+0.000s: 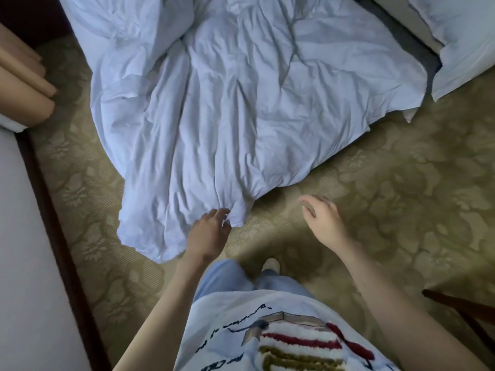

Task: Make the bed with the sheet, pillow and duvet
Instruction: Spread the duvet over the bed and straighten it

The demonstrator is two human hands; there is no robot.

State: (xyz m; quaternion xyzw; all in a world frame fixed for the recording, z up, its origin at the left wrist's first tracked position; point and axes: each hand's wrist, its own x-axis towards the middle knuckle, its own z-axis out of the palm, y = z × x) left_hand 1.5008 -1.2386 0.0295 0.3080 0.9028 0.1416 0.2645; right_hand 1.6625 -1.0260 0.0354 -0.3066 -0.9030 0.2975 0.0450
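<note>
Duvet point(241, 108) lies crumpled on the carpet point(375, 196), long axis running away from the person toward the bed point(466, 36). Left hand point(209, 234) at its near corner, fingers loosely spread, touching (no pinch visible). Right hand point(321, 218) open, hovering beside the corner; left is nearer.

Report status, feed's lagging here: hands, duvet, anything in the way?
Left hand open, fingertips at the crumpled white duvet edge. Right hand open, over patterned green carpet. Duvet on the floor. Nothing in the way.
</note>
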